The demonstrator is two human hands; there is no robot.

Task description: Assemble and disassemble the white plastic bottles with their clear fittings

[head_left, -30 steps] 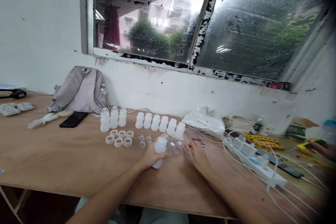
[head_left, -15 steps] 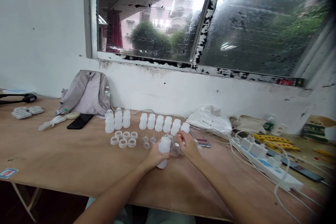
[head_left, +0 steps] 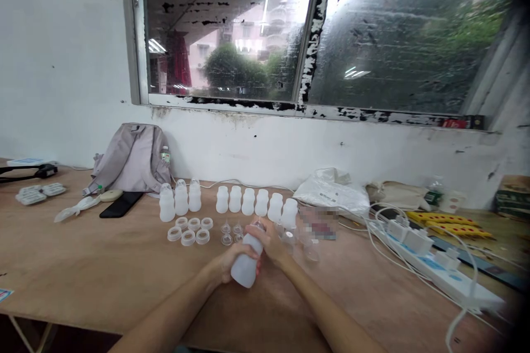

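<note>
A frosted white bottle (head_left: 243, 271) is tilted above the table, with my left hand (head_left: 232, 258) wrapped round its body. My right hand (head_left: 267, 237) closes round the bottle's top end, where a bit of clear nipple shows between the fingers. Behind my hands stands a row of several open white bottles (head_left: 248, 202). Three capped bottles (head_left: 181, 198) stand further left. Several white rings (head_left: 188, 237) and clear nipples (head_left: 226, 239) lie left of my hands. Clear caps (head_left: 311, 251) lie to the right.
A grey backpack (head_left: 132, 157) leans on the wall, a black phone (head_left: 121, 204) before it. At the right are a white plastic bag (head_left: 331, 193), a power strip (head_left: 439, 270) with plugs and cables, and yellow strips (head_left: 449, 224).
My right hand has moved left from beside a clear cap onto the bottle's top. The bottle has come lower and nearer to me and is more tilted. The view has shifted slightly.
</note>
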